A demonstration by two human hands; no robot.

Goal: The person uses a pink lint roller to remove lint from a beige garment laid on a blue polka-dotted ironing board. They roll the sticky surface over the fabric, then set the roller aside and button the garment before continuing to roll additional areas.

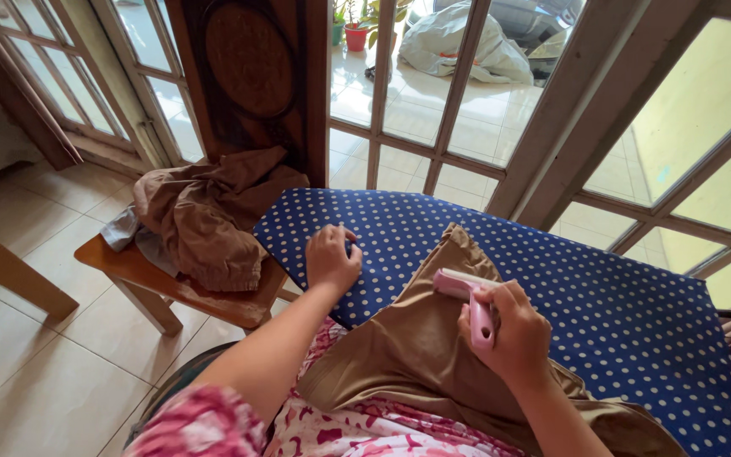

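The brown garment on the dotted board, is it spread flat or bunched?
Partly spread: the brown garment lies open across the dotted board, with folds near the right hand holding the pink roller.

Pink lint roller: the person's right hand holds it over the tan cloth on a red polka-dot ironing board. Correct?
Not quite. The head view shows the white-dotted ironing board is blue, not red. The rest holds: the right hand grips the pink lint roller over the tan cloth.

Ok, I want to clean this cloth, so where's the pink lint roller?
In the head view, the lint roller is in the right hand, resting on the tan cloth spread over the ironing board.
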